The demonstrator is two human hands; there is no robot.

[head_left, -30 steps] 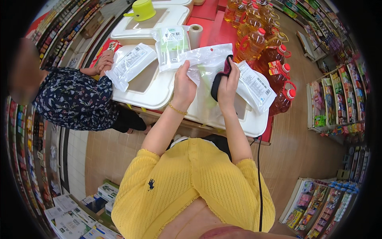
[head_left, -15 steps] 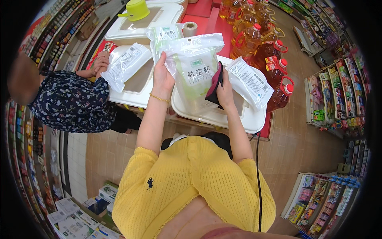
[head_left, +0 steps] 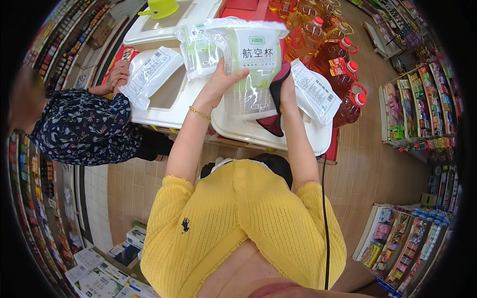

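A clear pack of plastic cups with a white and green print stands up over a white lid. My left hand grips its left side, the thumb lying across the front. My right hand, partly hidden, is closed on a black and maroon cloth pressed along the pack's right side. Behind my left hand, a similar cup pack shows partly. To the right of my right hand lies a white-backed pack with printed text.
At the left, a person in a dark floral top rests hands by another printed pack. Large oil bottles with red caps crowd the back right. A lime-green dipper sits far left. A black cable hangs along my right side.
The cup pack has turned more squarely toward me and shifted slightly right. My left thumb now lies over its front. The cloth has moved with my right hand along the pack's side.
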